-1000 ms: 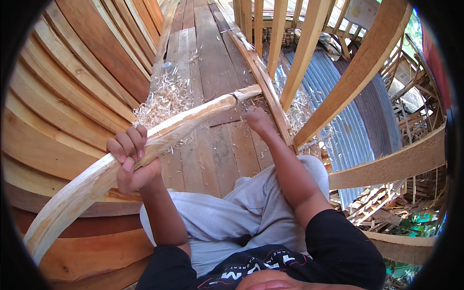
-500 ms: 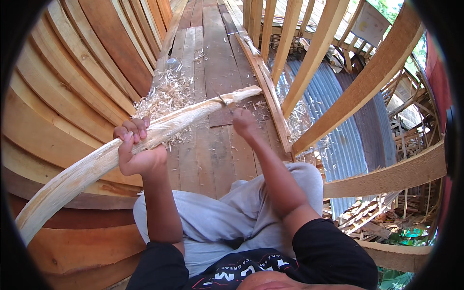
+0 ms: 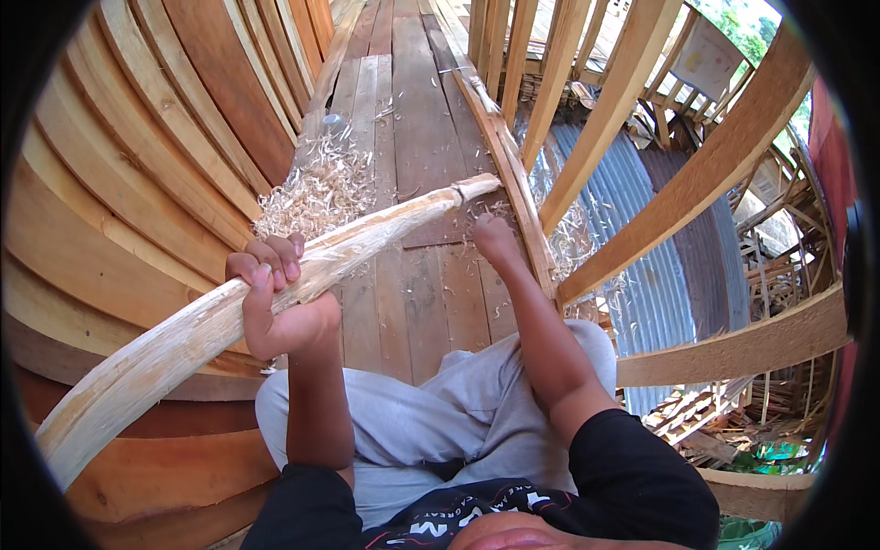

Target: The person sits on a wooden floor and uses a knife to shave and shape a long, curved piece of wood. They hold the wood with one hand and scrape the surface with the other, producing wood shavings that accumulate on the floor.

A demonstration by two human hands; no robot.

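A long, pale, stripped wooden pole [image 3: 367,240] slants from the lower left to the boards beside the rail. My left hand [image 3: 286,298] grips it around its middle, with the fingers over the top and the thumb on the near side. Close to the pole's thin far end, my right hand [image 3: 496,240] is closed in a fist. A thin dark knife blade [image 3: 460,193] reaches from that fist across the pole's surface; its handle is hidden inside the hand.
Curled wood shavings [image 3: 316,197] lie heaped on the plank floor [image 3: 417,307], near a small clear container [image 3: 334,122]. Wooden boards [image 3: 128,174] line the left side. Railing slats [image 3: 612,119] stand at the right, above corrugated metal sheets [image 3: 632,247].
My right hand and the knife have slid rightward along the pole toward its thin end. The pole and my left hand have shifted slightly right and down in view.
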